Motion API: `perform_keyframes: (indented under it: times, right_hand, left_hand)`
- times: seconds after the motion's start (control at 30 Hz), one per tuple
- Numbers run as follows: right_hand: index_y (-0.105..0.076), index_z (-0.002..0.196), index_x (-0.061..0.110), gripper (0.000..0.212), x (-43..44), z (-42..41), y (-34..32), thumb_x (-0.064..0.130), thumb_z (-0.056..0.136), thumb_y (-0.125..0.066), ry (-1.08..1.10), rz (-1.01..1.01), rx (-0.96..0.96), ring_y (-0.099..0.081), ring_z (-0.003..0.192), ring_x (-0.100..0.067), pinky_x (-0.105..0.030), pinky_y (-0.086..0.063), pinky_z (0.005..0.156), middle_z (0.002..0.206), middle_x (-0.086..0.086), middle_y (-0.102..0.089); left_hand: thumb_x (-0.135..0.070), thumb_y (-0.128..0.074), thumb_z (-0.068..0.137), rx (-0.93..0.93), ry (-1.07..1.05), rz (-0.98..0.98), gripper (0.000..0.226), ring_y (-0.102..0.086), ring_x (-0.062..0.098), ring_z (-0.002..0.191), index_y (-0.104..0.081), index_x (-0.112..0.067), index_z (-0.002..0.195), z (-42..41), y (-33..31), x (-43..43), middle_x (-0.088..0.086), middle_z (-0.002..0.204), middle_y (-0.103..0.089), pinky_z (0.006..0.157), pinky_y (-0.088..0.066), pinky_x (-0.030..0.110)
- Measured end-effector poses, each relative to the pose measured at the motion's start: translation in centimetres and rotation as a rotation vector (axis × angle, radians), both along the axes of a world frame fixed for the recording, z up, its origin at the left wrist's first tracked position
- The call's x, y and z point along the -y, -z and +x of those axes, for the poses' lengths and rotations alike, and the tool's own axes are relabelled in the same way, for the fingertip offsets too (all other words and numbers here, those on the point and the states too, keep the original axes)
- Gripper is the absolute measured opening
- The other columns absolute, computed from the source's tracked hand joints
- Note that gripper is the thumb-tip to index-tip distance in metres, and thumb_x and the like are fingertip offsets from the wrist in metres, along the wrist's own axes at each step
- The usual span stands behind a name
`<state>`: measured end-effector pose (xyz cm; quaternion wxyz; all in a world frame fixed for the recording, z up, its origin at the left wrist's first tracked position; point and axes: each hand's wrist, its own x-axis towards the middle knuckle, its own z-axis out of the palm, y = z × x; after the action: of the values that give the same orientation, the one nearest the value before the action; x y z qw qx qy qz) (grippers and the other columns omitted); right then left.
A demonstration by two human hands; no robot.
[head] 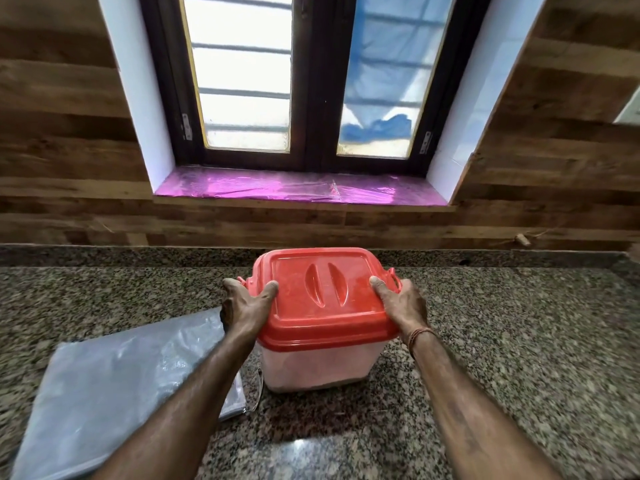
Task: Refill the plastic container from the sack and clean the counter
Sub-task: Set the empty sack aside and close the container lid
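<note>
A translucent plastic container (322,367) with a red lid (322,292) stands on the granite counter (502,334), near its middle. My left hand (247,304) grips the lid's left edge, thumb on top and fingers down the side. My right hand (401,303) grips the lid's right edge the same way, beside the red handle lug. A flat, folded grey plastic sack (114,393) lies on the counter at the left, partly under my left forearm.
The counter runs back to a low granite upstand and a wood-panelled wall. Above it is a window with a purple-lined sill (287,188). A thin cord lies beside the container's left base.
</note>
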<state>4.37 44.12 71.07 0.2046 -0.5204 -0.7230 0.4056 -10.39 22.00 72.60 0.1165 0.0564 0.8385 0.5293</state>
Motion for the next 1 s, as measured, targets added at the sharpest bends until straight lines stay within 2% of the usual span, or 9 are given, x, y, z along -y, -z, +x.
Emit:
perform_keyframes:
  times: [0.17,0.33,0.4,0.47,0.57,0.63,0.7,0.8,1.0]
  right_hand:
    - [-0.059,0.132,0.016,0.054,-0.1,-0.2,0.2,0.058,0.102,-0.046,-0.103,0.179,0.118,-0.064,0.080,-0.023,-0.027,-0.048,0.065,0.098,-0.006,-0.068]
    - [-0.032,0.160,0.020,0.059,0.3,-0.3,-0.2,0.049,0.108,-0.035,-0.173,0.271,0.226,-0.065,0.103,-0.034,-0.033,-0.049,0.080,0.127,-0.018,-0.068]
    - [-0.028,0.162,0.022,0.062,-0.3,-0.3,0.1,0.050,0.107,-0.036,-0.213,0.228,0.190,-0.066,0.100,-0.032,-0.029,-0.047,0.072,0.126,-0.017,-0.067]
    - [-0.045,0.150,0.020,0.064,-1.3,0.2,0.7,0.059,0.099,-0.047,-0.246,0.036,0.031,-0.069,0.087,-0.025,-0.034,-0.057,0.068,0.109,-0.008,-0.069]
    - [-0.067,0.110,0.011,0.051,-3.1,0.5,1.4,0.057,0.086,-0.070,-0.203,-0.253,-0.165,-0.077,0.082,-0.032,-0.047,-0.065,0.073,0.098,-0.013,-0.076]
    - [-0.069,0.101,0.006,0.048,-4.4,0.0,1.6,0.051,0.084,-0.076,-0.178,-0.256,-0.226,-0.074,0.073,-0.028,-0.036,-0.060,0.060,0.090,-0.012,-0.076]
    - [-0.072,0.093,0.003,0.047,-5.8,-0.9,1.3,0.048,0.083,-0.079,-0.150,-0.221,-0.292,-0.067,0.062,-0.022,-0.029,-0.049,0.053,0.080,-0.010,-0.074]
    - [-0.072,0.082,0.006,0.035,-9.0,-2.8,0.4,0.041,0.087,-0.077,-0.167,-0.200,-0.316,-0.061,0.059,-0.018,-0.027,-0.045,0.054,0.072,-0.007,-0.071]
    - [-0.069,0.085,0.010,0.032,-15.9,-7.5,-0.7,0.041,0.088,-0.074,-0.183,-0.189,-0.274,-0.063,0.066,-0.020,-0.029,-0.046,0.059,0.078,-0.006,-0.070]
  left_hand:
    - [-0.042,-0.055,0.102,-0.181,0.060,-0.123,0.050,-0.060,0.029,0.083,-0.037,-0.007,0.134,-0.4,1.3,-0.7,0.009,0.096,-0.060,0.066,-0.042,0.033]
    - [-0.036,-0.049,0.106,-0.199,0.072,-0.115,0.042,-0.048,0.010,0.063,-0.037,-0.008,0.134,-0.3,1.5,-1.0,0.008,0.097,-0.061,0.051,-0.032,0.025]
    - [-0.036,-0.054,0.106,-0.137,0.086,-0.048,0.046,-0.047,0.002,0.067,-0.037,-0.009,0.139,0.1,1.5,-0.9,0.009,0.113,-0.062,0.044,-0.036,0.019]
    - [-0.038,-0.064,0.100,-0.027,0.057,0.051,0.059,-0.054,0.002,0.073,-0.039,-0.008,0.145,0.0,2.4,-0.7,0.005,0.120,-0.061,0.045,-0.044,0.013]
    - [-0.048,-0.078,0.086,0.093,-0.046,0.103,0.068,-0.069,0.016,0.074,-0.057,-0.005,0.133,-0.5,2.4,-1.0,0.013,0.110,-0.072,0.048,-0.054,0.024]
    - [-0.049,-0.086,0.074,0.112,-0.091,0.144,0.058,-0.071,0.021,0.072,-0.069,-0.006,0.110,-1.6,2.0,-2.3,0.014,0.097,-0.076,0.049,-0.056,0.028]
    - [-0.048,-0.088,0.066,0.107,-0.102,0.160,0.047,-0.073,0.026,0.075,-0.072,-0.011,0.089,-2.8,1.1,-4.0,0.011,0.086,-0.077,0.067,-0.062,0.040]
    - [-0.039,-0.088,0.076,0.073,-0.042,0.167,0.039,-0.069,0.021,0.070,-0.074,-0.007,0.091,-4.8,0.4,-7.4,0.010,0.083,-0.076,0.060,-0.053,0.030]
    - [-0.052,-0.086,0.071,0.041,-0.056,0.124,0.048,-0.067,0.016,0.066,-0.076,-0.010,0.091,-8.9,0.3,-14.3,0.003,0.077,-0.075,0.053,-0.045,0.022]
